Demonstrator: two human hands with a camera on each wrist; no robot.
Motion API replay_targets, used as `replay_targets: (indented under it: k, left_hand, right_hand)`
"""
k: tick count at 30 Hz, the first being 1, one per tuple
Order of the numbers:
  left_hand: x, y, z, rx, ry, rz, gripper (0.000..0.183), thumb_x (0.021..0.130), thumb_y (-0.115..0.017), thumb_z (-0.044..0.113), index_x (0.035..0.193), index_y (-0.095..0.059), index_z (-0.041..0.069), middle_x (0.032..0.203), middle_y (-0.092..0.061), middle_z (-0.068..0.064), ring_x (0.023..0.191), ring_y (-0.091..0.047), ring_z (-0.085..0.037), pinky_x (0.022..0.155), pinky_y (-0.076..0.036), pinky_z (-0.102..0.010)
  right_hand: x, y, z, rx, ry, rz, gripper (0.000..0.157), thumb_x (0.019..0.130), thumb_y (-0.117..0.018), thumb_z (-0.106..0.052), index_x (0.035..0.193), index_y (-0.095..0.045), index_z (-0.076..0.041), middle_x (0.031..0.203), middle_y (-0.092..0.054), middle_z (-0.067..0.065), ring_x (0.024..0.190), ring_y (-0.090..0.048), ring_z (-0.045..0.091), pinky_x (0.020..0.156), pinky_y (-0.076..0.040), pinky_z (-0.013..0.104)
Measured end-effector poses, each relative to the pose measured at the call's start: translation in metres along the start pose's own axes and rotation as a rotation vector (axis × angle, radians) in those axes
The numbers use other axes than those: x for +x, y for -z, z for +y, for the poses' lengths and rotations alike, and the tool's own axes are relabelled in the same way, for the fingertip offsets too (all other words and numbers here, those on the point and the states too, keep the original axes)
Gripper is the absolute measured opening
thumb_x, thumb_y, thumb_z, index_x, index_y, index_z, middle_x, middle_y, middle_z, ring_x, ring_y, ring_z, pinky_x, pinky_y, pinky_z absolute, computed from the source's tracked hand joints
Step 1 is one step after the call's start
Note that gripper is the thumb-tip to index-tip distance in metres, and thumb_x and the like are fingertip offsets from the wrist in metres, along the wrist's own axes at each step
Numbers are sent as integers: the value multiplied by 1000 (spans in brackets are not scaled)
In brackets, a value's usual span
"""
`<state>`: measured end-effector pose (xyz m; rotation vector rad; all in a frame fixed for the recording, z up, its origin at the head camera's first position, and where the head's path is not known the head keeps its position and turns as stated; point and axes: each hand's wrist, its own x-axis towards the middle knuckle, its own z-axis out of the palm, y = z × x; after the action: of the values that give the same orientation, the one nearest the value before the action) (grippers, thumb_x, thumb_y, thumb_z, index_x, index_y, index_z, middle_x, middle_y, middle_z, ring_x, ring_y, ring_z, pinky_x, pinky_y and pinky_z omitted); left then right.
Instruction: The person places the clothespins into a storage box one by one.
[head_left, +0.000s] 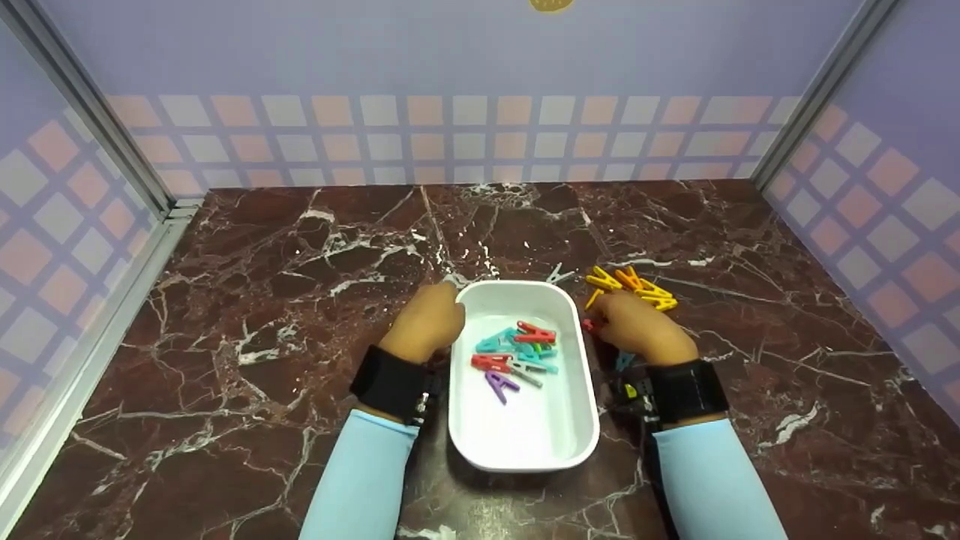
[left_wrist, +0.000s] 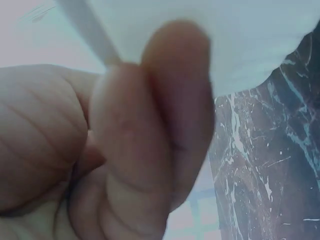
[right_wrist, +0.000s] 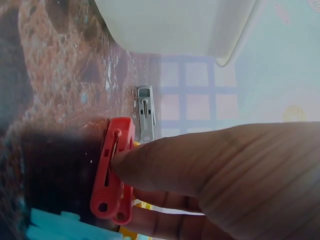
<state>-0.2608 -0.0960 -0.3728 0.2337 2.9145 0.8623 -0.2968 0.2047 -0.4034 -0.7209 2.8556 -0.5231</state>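
Observation:
A white plastic tub (head_left: 525,442) stands between the hands, holding several clothespins in red, teal, grey and purple (head_left: 498,381). At its left wall, my left hand (head_left: 426,322) grips the rim; in the left wrist view the curled fingers (left_wrist: 132,125) overlap the white edge. Beyond the opposite wall, my right hand (head_left: 641,328) pinches a red clothespin (right_wrist: 111,172) between thumb and fingers, low over the table. A light blue clothespin (head_left: 624,361) lies partly hidden near the right wrist. Several yellow and orange clothespins (head_left: 655,292) lie just past the right hand.
A grey clothespin (head_left: 556,274) lies behind the tub's far right corner. The dark red marble-patterned table (head_left: 262,300) is bounded by a tiled-pattern back wall (head_left: 465,142) and side panels. Small white specks dot the tabletop behind the tub.

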Motion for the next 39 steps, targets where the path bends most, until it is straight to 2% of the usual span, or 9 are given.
replay_targets:
  k: [3, 7, 10, 13, 16, 19, 25, 32, 39]
  left_hand:
    - [0, 0, 0, -54, -17, 34, 26, 92, -47, 6, 110, -61, -7, 108, -65, -26, 105, -62, -40, 93, -49, -49]
    - [-1, 3, -1, -145, -30, 9, 33, 85, -49, 1, 115, -60, -6, 108, -65, -23, 102, -62, -36, 91, -51, -45]
    - [-1, 5, -1, -161, -47, -11, 35, 80, -51, -2, 113, -61, -7, 105, -66, -21, 98, -62, -34, 87, -52, -43]
    - [-1, 5, -1, -144, -57, -12, 34, 78, -51, -5, 110, -62, -7, 103, -65, -21, 96, -62, -34, 87, -53, -42]
    - [-1, 4, 0, -136, -44, -17, 36, 77, -51, -6, 111, -62, -7, 104, -65, -21, 97, -62, -34, 87, -53, -42]
    - [0, 3, 1, -130, -41, -17, 38, 76, -50, -8, 112, -63, -7, 106, -65, -22, 98, -62, -35, 88, -53, -43]
    - [2, -2, 6, -77, -113, 21, 33, 75, -48, -7, 103, -65, -8, 100, -65, -21, 96, -60, -36, 91, -49, -46]
    - [2, -9, 13, -50, -136, 44, 27, 77, -49, -7, 99, -65, -12, 100, -65, -25, 100, -60, -40, 95, -47, -47]
    - [2, -11, 15, -46, -132, 69, 26, 78, -50, -7, 98, -66, -11, 99, -66, -24, 100, -60, -40, 96, -47, -46]
  right_hand:
    - [0, 1, 1, 9, 5, -24, 6, 85, -66, -2, 80, -69, -2, 68, -58, 0, 61, -51, 17, 56, -43, 33]
    - [-1, 2, 1, 18, -10, -57, 6, 78, -66, 3, 80, -67, -3, 69, -57, 1, 62, -51, 19, 57, -41, 33]
    - [-1, 4, -1, 24, -42, -95, 10, 77, -63, 5, 79, -65, -4, 69, -57, 1, 62, -51, 19, 56, -41, 32]
    - [-3, 6, -4, 42, -72, -123, 9, 82, -61, 3, 83, -66, -4, 70, -58, 1, 62, -52, 19, 55, -41, 32]
    - [-6, 10, -7, 44, -82, -100, 6, 89, -62, -4, 91, -67, -3, 71, -60, 1, 62, -54, 18, 55, -43, 32]
    - [-10, 16, -11, 28, -71, -45, 8, 91, -64, -9, 95, -67, -2, 73, -62, 2, 63, -54, 18, 57, -44, 33]
    - [-21, 31, -25, 8, 1, 65, 12, 87, -66, -6, 98, -69, -2, 78, -65, 4, 68, -56, 20, 63, -46, 36]
    - [-29, 43, -42, 24, 0, 65, 11, 87, -65, -4, 98, -68, -4, 83, -64, 4, 74, -55, 22, 67, -45, 38]
    - [-28, 40, -63, -57, 33, 60, 23, 87, -66, -2, 111, -67, 0, 92, -66, 11, 75, -56, 24, 69, -49, 41]
